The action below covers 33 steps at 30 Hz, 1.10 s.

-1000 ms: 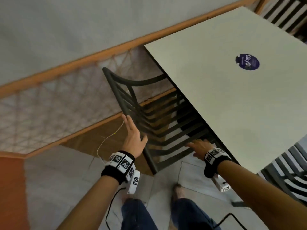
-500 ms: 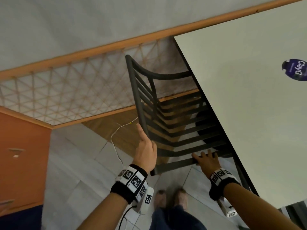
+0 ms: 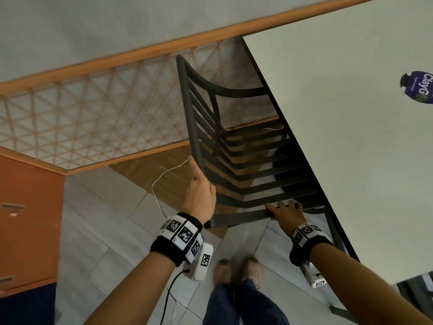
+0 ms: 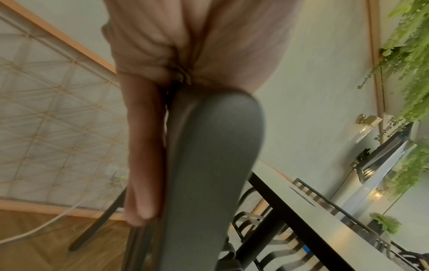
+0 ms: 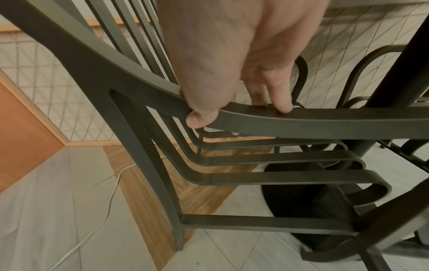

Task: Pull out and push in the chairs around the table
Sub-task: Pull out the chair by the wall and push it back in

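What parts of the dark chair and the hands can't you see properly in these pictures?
- Dark slatted metal chair: in the head view the front of its seat is hidden under the white tabletop.
- Left hand: the left wrist view is blurred, and the chair's top rail hides part of the fingers.
- Right hand: the head view hides its thumb behind the rail.
- Round blue sticker: cut off by the picture's right edge.

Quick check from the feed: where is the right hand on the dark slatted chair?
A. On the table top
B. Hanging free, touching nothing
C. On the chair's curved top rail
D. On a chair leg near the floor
C: the right hand has its thumb hooked under and its fingers over the curved top rail of the chair.
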Each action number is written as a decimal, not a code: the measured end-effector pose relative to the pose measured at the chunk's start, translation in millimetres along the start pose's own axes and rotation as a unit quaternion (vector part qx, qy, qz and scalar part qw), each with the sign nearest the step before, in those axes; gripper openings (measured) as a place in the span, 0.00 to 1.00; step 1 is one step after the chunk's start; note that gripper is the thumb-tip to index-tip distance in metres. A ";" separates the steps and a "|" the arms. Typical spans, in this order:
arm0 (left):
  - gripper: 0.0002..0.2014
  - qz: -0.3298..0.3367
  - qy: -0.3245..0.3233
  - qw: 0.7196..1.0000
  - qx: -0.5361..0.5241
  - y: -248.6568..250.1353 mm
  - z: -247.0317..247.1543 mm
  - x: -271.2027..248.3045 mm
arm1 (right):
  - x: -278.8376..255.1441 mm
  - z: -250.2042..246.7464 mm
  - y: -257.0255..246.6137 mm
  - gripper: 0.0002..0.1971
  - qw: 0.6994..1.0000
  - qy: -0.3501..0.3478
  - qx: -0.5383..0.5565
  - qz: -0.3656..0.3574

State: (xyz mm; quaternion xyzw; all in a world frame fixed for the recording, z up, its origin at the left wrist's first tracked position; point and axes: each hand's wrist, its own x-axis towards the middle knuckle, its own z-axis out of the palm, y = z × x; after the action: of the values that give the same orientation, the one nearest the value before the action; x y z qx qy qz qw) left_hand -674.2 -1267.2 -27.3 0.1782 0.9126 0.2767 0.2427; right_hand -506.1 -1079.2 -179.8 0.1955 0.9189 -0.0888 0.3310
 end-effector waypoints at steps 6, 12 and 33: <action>0.40 0.004 -0.004 0.999 -0.038 -5.5 7.6 -14.6 | -3.0 8.3 7.2 0.24 1.000 -0.006 -0.007 -0.016; 0.40 0.018 -0.006 1.000 0.003 -6.2 3.3 -6.7 | 1.7 4.0 1.2 0.24 1.000 -0.013 0.028 -0.006; 0.46 0.015 -0.169 0.984 0.045 -15.0 -0.6 -133.2 | -189.1 -18.4 -30.6 0.13 0.933 0.185 0.310 0.012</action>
State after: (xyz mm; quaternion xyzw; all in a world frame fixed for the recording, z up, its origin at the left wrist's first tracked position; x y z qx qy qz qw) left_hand -568.3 -1340.5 10.1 0.2468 0.8672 0.2045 0.3810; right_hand -396.2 -1158.4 -43.2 0.3120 0.8884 -0.3275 0.0790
